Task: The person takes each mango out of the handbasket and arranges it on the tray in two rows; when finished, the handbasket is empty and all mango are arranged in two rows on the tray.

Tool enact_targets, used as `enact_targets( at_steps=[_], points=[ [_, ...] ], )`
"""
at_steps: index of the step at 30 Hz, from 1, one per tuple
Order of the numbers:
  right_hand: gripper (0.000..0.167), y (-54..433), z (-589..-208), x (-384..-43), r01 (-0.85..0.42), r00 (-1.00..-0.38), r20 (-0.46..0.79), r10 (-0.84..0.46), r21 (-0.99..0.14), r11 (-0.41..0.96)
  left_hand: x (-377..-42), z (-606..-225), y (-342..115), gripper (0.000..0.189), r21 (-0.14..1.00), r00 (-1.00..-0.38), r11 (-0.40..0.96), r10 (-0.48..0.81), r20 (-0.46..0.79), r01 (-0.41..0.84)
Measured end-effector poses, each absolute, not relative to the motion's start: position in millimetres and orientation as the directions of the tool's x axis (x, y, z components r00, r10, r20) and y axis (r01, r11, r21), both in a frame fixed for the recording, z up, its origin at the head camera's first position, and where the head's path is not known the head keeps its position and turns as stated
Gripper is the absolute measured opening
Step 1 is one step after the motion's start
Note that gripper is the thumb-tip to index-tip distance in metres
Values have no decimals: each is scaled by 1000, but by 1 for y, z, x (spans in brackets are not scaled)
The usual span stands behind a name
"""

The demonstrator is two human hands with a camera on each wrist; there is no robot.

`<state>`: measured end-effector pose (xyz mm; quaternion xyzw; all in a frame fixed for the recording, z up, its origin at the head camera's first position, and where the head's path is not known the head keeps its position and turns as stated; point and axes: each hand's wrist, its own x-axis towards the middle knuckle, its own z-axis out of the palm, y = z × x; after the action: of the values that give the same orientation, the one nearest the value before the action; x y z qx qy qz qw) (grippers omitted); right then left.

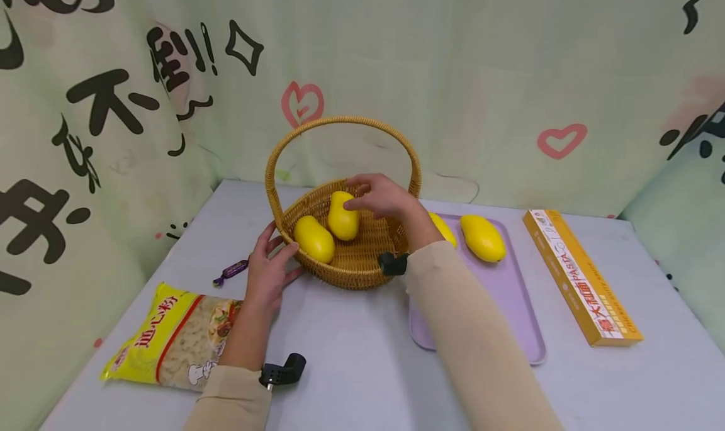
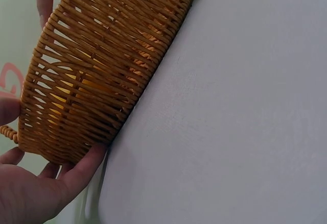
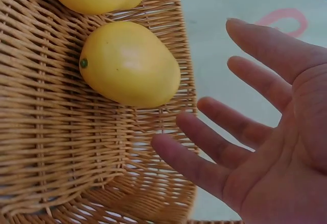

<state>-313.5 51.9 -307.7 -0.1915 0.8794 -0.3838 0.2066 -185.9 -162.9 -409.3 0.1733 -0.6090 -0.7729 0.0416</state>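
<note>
A wicker basket (image 1: pixel 354 274) with a tall arched handle stands on the table with two yellow mangoes inside. One mango (image 1: pixel 314 240) lies by the left rim; the other mango (image 1: pixel 343 217) sits farther back. My left hand (image 1: pixel 269 270) holds the basket's left end, fingers against the outside wall and a digit at the rim. In the left wrist view the left hand (image 2: pixel 36 191) appears below the weave. Over the basket's back part reaches my right hand (image 1: pixel 385 198), fingers spread and holding nothing. The right wrist view shows those fingers apart from the nearest mango (image 3: pixel 130 65).
Right of the basket is a lilac tray (image 1: pixel 523 318) bearing two more mangoes, one (image 1: pixel 483 238) partly beside the right arm. A long orange pasta box (image 1: pixel 583 277) lies farther right. At left are a yellow pasta bag (image 1: pixel 170 336) and a purple wrapped candy (image 1: pixel 232 270). A curtain hangs behind.
</note>
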Motion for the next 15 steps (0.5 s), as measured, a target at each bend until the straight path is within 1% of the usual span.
enact_targets(
  at_steps=[4, 9, 15],
  points=[
    [62, 45, -314, -317, -170, -854, -221, -472, -737, 654, -186, -409, -163, 74, 955, -936, -257, -275, -219, -148],
    [66, 34, -322, -317, -169, -852, -236, -467, -720, 673, -187, -409, -163, 74, 955, -937, -259, -277, -214, -141],
    [65, 28, -328, -318, -164, -852, -271, -449, -676, 719, -187, -409, -161, 73, 951, -934, -274, -280, -223, -145]
  ],
)
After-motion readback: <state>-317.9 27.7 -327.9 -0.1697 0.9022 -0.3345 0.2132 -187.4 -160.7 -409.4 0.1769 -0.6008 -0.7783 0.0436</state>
